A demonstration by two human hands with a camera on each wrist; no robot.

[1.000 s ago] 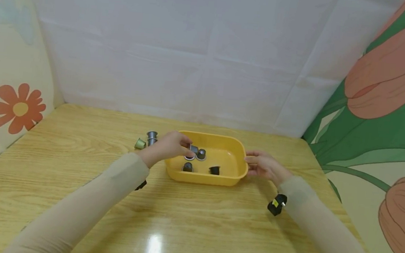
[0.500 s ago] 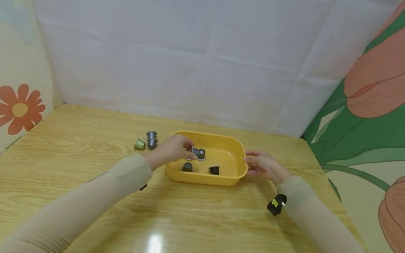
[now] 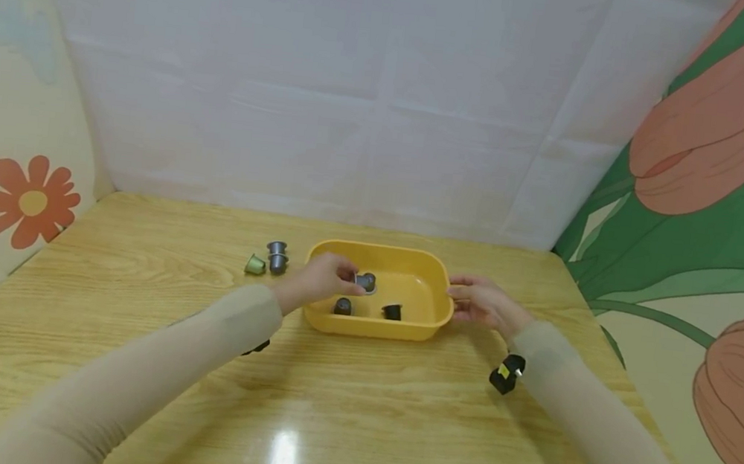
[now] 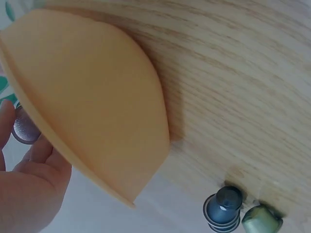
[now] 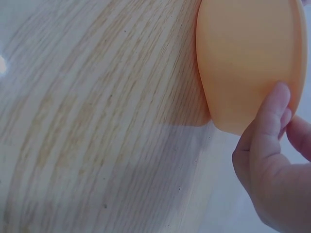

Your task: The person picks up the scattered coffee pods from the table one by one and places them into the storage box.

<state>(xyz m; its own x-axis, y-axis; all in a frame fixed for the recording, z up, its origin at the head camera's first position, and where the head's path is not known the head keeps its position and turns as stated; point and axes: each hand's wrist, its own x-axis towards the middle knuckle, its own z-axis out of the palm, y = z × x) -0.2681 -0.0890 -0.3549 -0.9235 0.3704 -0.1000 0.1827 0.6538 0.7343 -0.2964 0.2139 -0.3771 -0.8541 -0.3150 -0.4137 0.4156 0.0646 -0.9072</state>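
Note:
A yellow plastic basin (image 3: 369,327) stands on the table. My left hand (image 3: 323,278) reaches over its left side and pinches a grey coffee capsule (image 4: 26,127) between thumb and fingers. The fingers partly hide that capsule in the head view. Close against it inside the basin is another dark capsule (image 3: 368,282). A dark grey capsule (image 3: 342,306) and a black capsule (image 3: 393,312) are near the basin's front wall. At the right end, my right hand (image 3: 482,302) grips the basin's rim, with fingers along the outer wall (image 5: 248,73).
Left of the basin, two grey capsules (image 3: 277,257) stand end to end on the wooden table (image 3: 355,410). A green capsule (image 3: 255,264) lies beside them. A white cloth (image 3: 317,107) hangs behind the table, with floral panels at both sides.
My left hand has shifted slightly within the basin's left part, and the capsule in it has come closer to the neighbouring one. My right hand keeps its place on the rim.

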